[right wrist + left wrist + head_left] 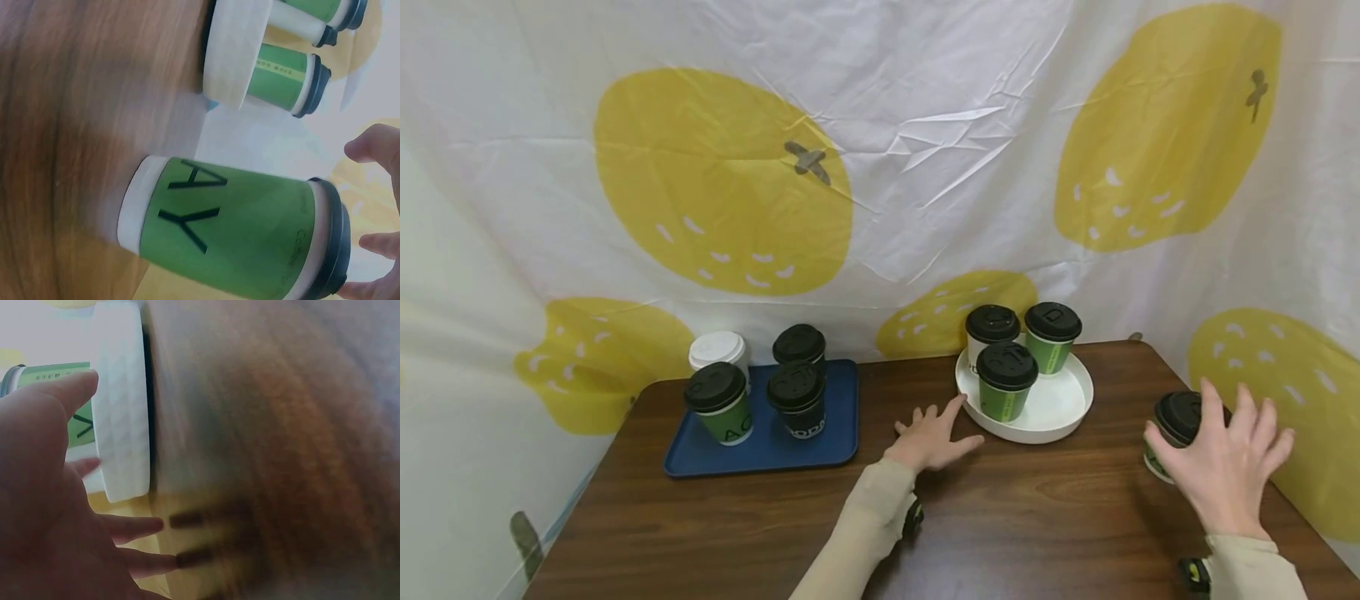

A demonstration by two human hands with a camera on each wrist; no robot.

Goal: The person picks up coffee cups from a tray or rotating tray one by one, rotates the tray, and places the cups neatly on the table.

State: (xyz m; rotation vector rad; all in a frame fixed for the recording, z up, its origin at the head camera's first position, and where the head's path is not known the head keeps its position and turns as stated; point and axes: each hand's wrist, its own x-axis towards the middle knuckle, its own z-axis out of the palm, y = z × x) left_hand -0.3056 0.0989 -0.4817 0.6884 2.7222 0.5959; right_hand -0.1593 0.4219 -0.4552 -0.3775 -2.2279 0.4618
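My right hand (1228, 467) is spread around the near side of a green paper cup (231, 231) with a black lid, standing upright at the table's right. In the right wrist view the fingers are by the lid; whether any fingertip touches it I cannot tell. My left hand (927, 440), fingers spread, hovers low beside the left front edge of a round white tray (1052, 427). On that tray stand two green cups (1002, 400) and a white cup (973, 354), all black-lidded. The left hand holds nothing.
A blue rectangular tray (842, 417) at the left bears a green cup (730, 421), two dark cups (797, 400) and a white-lidded cup (718, 346). A white curtain (940, 167) with yellow fruit prints hangs behind the brown wooden table (760, 533).
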